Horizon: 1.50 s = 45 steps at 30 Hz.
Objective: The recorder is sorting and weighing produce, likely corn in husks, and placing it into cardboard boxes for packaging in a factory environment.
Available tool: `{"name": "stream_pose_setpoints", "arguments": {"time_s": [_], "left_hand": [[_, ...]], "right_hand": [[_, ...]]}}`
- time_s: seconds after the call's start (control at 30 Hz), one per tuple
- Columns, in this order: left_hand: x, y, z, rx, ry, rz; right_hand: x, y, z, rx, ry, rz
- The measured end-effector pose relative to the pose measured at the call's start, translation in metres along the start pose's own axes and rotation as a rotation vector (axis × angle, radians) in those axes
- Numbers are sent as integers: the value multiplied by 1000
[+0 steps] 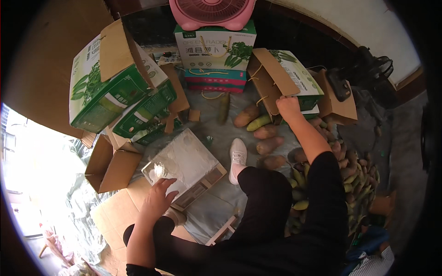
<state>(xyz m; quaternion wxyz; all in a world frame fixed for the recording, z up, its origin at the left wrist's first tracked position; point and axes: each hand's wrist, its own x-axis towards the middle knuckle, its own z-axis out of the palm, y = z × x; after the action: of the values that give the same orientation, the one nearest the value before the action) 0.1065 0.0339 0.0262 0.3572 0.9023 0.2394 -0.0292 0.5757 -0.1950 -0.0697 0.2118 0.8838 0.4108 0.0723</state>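
Observation:
My right hand (288, 106) is closed on a flap of an open cardboard carton (265, 87), which stands tilted at the centre right. My left hand (159, 198) has its fingers apart and holds nothing. It hovers at the near left edge of a flat box-like device (186, 158) with a shiny pale top and a panel along its near side, perhaps a scale. Below the carton, several green and brownish radishes (265, 132) lie loose, one long green radish (224, 108) a little apart. What the carton holds is hidden.
A large pile of radishes (352, 175) spreads to the right. Green-and-white cartons (110, 87) are stacked at the left above an open brown box (113, 163). A pink fan (214, 14) sits on a carton at the back. Plastic sheeting (78, 221) lies at the lower left.

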Motion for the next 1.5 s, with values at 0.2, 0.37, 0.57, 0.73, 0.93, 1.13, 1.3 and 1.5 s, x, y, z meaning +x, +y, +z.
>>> {"name": "stream_pose_setpoints", "arguments": {"time_s": [0.2,0.37,0.57,0.73,0.93,1.13,1.3,1.5], "left_hand": [[-18,-9,5,25,50,18],[-25,-14,9,30,42,51],[-35,-23,8,15,121,89],[-40,-34,5,-10,179,75],[-51,-40,-4,-47,248,21],[-52,-53,-10,-215,346,-77],[-61,-67,-10,-151,383,-110],[-62,-64,-3,-187,329,-72]], "right_hand": [[-76,5,-99,337,207,-31],[-88,34,-144,889,334,222],[-71,32,-189,1316,504,348],[-80,-40,-221,1587,541,273],[-120,-178,-248,1805,462,127],[-184,-286,-252,1765,333,-303],[-209,-281,-255,1714,284,-517],[-137,-228,-200,637,459,-387]]}}
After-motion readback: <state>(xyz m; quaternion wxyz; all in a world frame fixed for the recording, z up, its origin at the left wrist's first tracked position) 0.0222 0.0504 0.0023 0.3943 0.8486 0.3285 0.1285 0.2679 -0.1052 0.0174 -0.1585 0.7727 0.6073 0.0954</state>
